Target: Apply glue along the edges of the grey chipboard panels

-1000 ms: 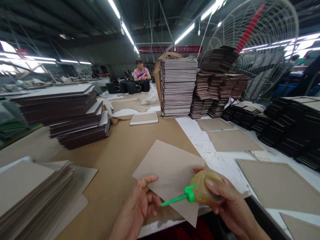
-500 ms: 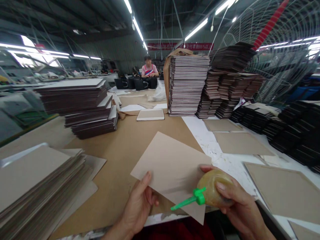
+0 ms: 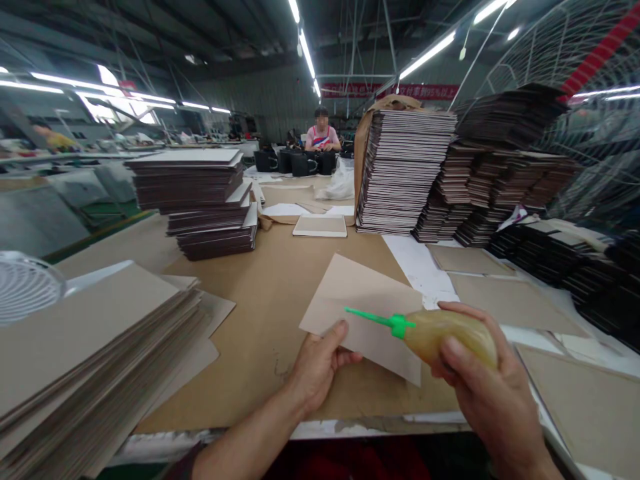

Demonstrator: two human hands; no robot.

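My left hand (image 3: 323,363) pinches the near left edge of a beige cardboard sheet (image 3: 367,307), thumb on top and fingers underneath. The sheet is tilted a little over the brown-covered table. In my right hand (image 3: 493,380) is a squeeze bottle (image 3: 450,333) of yellowish-brown contents, gripped round its body. Its thin green nozzle (image 3: 370,316) points left above the sheet, with the tip over the sheet's left part. Whether the tip touches the surface I cannot tell.
A pile of beige sheets (image 3: 100,333) lies at left, beside a white fan (image 3: 27,287). Dark-edged boards (image 3: 200,200) and a tall board stack (image 3: 405,173) stand farther back. Flat panels (image 3: 515,303) and black stacks (image 3: 590,267) are at right. A co-worker (image 3: 323,137) sits beyond.
The bottle has risen and its nozzle has swung up over the sheet. My left hand and the sheet have shifted, and the whole view has turned slightly left.
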